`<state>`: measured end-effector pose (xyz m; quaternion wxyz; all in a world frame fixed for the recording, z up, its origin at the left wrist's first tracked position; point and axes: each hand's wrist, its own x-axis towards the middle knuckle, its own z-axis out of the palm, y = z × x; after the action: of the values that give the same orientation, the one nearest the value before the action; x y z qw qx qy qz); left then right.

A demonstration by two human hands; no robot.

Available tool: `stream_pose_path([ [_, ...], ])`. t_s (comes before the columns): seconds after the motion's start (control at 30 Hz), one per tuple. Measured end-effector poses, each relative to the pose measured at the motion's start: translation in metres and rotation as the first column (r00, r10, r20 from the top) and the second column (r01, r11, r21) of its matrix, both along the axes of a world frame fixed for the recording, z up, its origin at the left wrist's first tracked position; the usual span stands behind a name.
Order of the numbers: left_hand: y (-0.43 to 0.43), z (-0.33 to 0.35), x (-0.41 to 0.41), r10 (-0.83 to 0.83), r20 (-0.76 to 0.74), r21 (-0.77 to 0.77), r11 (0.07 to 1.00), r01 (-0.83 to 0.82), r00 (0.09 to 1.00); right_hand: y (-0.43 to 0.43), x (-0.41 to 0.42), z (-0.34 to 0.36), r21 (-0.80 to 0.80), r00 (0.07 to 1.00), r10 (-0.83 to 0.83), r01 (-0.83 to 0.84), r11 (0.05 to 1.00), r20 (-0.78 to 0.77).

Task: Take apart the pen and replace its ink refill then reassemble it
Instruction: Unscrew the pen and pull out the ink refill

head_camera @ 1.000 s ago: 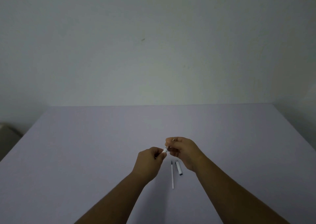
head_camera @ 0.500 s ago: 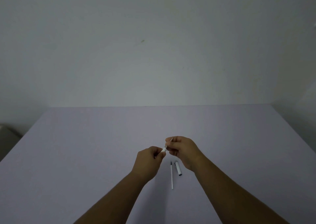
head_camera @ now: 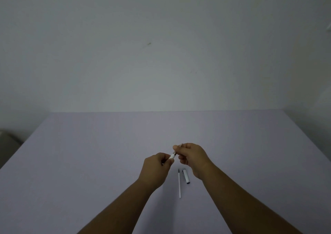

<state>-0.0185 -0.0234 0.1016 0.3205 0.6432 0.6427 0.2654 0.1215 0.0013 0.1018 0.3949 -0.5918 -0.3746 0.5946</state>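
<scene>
Left hand [head_camera: 155,169] and right hand [head_camera: 191,156] are both pinching the pen [head_camera: 172,156] above the table [head_camera: 89,162]. Refill [head_camera: 179,183] and cap [head_camera: 186,176] are lying just below the pen; no legible markings.

White refill [head_camera: 179,185], white cap [head_camera: 186,176], lavender table [head_camera: 89,162].

Over the lilac table, the right hand [head_camera: 192,156] has lifted slightly and drawn away from the left hand [head_camera: 156,169], widening the gap between them and exposing more of the white plastic pen barrel [head_camera: 172,156] and its metal-coloured tip section.
</scene>
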Motion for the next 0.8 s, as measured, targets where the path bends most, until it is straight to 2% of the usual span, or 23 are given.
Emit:
stream_pose_path([
  [0.13, -0.0016, -0.0003, -0.0004, 0.001, -0.007, -0.003, 1.000, -0.001, 1.000, -0.0003, 0.0003, 0.0030, 0.003, 0.990, -0.010, 0.010, 1.000, -0.138],
  [0.3, -0.0020, 0.0016, -0.0012, -0.004, -0.015, -0.004, 1.000, 0.004, 1.000, -0.0017, -0.0021, 0.0010, -0.015, 1.000, -0.010, 0.010, 1.000, 0.009],
  [0.43, -0.0018, 0.0023, -0.0014, 0.000, -0.025, -0.007, 1.000, 0.000, 1.000, -0.0011, -0.0008, 0.0041, 0.012, 0.996, 0.027, -0.027, 1.000, -0.079],
  [0.53, -0.0025, 0.0035, -0.0018, 0.004, -0.017, -0.013, 1.000, -0.004, 1.000, -0.0015, -0.0031, 0.0059, -0.027, 0.999, 0.014, -0.015, 1.000, -0.045],
  [0.63, -0.0032, 0.0048, -0.0017, 0.002, -0.018, -0.017, 1.000, -0.002, 1.000, -0.0041, -0.0035, 0.0050, -0.002, 1.000, 0.018, -0.018, 1.000, 0.017],
  [0.8, -0.0036, 0.0065, -0.0017, 0.007, -0.020, -0.033, 0.999, -0.008, 1.000, -0.0044, -0.0018, 0.0063, -0.009, 0.998, 0.049, -0.049, 0.999, -0.049],
])
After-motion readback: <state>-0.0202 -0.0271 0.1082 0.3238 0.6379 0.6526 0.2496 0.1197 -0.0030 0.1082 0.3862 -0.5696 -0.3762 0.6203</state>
